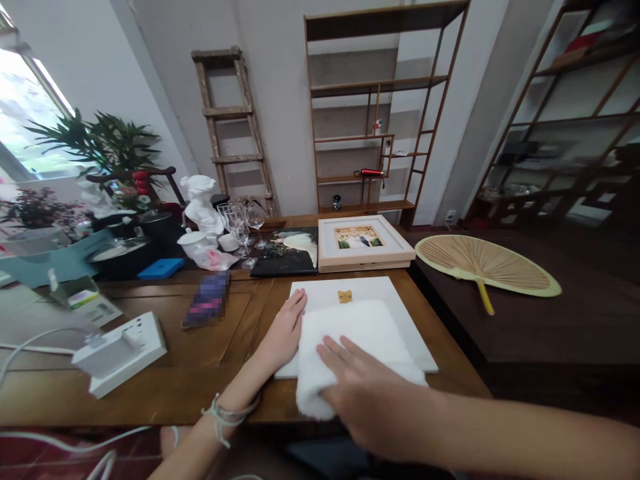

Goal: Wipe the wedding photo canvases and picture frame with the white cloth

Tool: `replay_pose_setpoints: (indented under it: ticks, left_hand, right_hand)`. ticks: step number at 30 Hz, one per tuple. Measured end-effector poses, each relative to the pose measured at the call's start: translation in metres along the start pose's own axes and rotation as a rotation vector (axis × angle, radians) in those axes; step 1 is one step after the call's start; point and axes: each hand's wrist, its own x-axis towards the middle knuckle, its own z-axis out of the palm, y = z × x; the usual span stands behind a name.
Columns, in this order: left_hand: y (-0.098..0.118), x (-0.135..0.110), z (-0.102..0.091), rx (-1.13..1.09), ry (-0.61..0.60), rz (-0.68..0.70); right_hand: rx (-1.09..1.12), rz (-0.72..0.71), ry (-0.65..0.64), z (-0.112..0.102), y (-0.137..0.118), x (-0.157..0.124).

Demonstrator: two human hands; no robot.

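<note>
A white board lies flat on the wooden table, with a small yellow cat-face piece near its far edge. My left hand rests along the board's left edge, fingers stretched out, holding nothing. Over the near part of the board is a folded white towel. My right hand grips its near left part, fingers lying across the top; the thumb is mostly hidden at the towel's near edge.
Behind the board are a framed picture, a black panel and wine glasses. A palm-leaf fan lies on the dark surface at right. At left stand a white power strip, an opened box and a white bust.
</note>
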Motion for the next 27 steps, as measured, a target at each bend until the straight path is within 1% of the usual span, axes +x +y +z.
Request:
replay_pose_setpoints:
  ticks: [3,8,10,12,14,16,22,24,27]
  left_hand:
    - [0.001,-0.001,-0.001,-0.02,0.002,-0.009]
    - [0.006,0.0,-0.002,-0.024,0.007,-0.012]
    - [0.007,0.0,-0.002,-0.004,0.001,-0.007]
    - [0.006,0.001,-0.001,0.009,0.0,-0.008]
    - [0.005,0.001,0.0,0.012,0.008,-0.006]
    - [0.004,0.001,0.0,0.013,0.009,-0.005]
    - [0.007,0.001,-0.001,0.036,-0.013,-0.036]
    - [0.008,0.0,-0.001,0.038,-0.02,-0.036]
    - [0.008,0.0,-0.001,0.039,-0.026,-0.038]
  right_hand:
    - [0.055,0.091,-0.001,-0.004,0.029,0.013]
    - [-0.018,0.167,0.001,-0.002,0.081,0.043]
    - [-0.035,0.175,-0.002,0.0,0.095,0.051]
    - [-0.061,0.173,-0.004,0.002,0.1,0.054]
    - [-0.089,0.157,-0.004,0.004,0.096,0.051]
    - [-0.111,0.137,-0.007,0.005,0.084,0.044]
    - [-0.138,0.008,-0.037,0.0,0.024,0.003]
    - [-0.149,-0.043,-0.049,-0.003,0.009,-0.009]
    - [-0.094,-0.065,-0.044,-0.008,0.001,-0.017]
